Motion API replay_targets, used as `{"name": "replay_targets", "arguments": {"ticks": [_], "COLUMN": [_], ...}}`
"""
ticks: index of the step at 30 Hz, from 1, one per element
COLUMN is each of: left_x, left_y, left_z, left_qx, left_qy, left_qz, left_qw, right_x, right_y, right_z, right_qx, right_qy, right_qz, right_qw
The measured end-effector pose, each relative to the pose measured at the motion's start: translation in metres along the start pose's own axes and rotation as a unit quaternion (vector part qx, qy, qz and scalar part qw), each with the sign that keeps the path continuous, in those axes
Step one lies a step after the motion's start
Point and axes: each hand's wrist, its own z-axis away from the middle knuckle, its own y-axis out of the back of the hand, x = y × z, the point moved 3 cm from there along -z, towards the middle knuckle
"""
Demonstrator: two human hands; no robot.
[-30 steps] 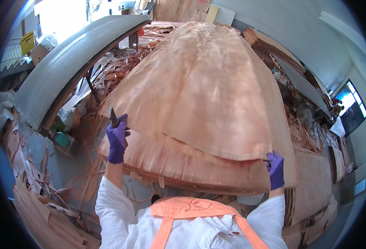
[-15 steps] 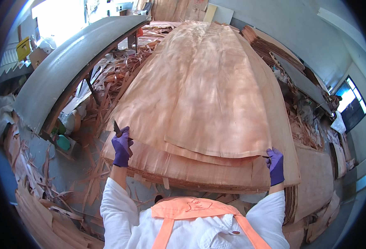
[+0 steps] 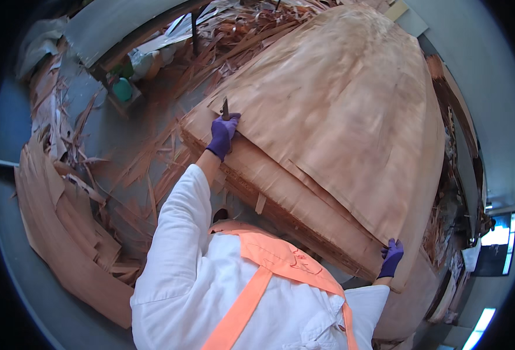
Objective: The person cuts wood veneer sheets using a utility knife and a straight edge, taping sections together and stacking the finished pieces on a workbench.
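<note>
A broad, thin sheet of reddish wood veneer lies over a thick stack of veneer. Its near edge runs slantwise between my two hands. My left hand, in a purple glove, is closed around a knife whose dark blade points up and away. That hand is also at the sheet's near left corner; whether its fingers grip the veneer is hidden. At the near right corner my right hand, gloved in purple too, pinches the sheet's edge.
Torn veneer strips litter the floor on the left. Long curved veneer offcuts are heaped at the lower left. A green container stands beneath a grey-topped bench. More stacked sheets line the right wall.
My view has turned, so the stack now appears slanted with its far end toward the upper right. Both hands remain at the sheet's near corners, and the left still holds the knife.
</note>
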Motion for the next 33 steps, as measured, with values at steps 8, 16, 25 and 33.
{"name": "replay_targets", "arguments": {"ticks": [8, 16, 25, 33], "left_x": [0.005, -0.008, -0.022, -0.023], "left_y": [-0.013, -0.014, -0.013, -0.010], "left_z": [-0.015, -0.040, -0.064, -0.054], "left_qx": [0.045, 0.047, 0.027, -0.047], "left_qy": [0.066, 0.070, -0.113, 0.126], "left_qz": [-0.027, -0.119, -0.325, 0.037], "left_qw": [0.996, 0.989, 0.939, 0.990], "right_x": [-0.013, -0.007, 0.006, 0.027], "right_y": [-0.007, -0.009, -0.023, -0.041], "right_z": [-0.010, -0.022, -0.020, -0.022], "right_qx": [0.026, -0.001, -0.029, -0.049], "right_qy": [0.019, -0.025, 0.042, 0.037], "right_qz": [0.023, -0.001, 0.004, -0.030], "right_qw": [0.999, 1.000, 0.999, 0.998]}}
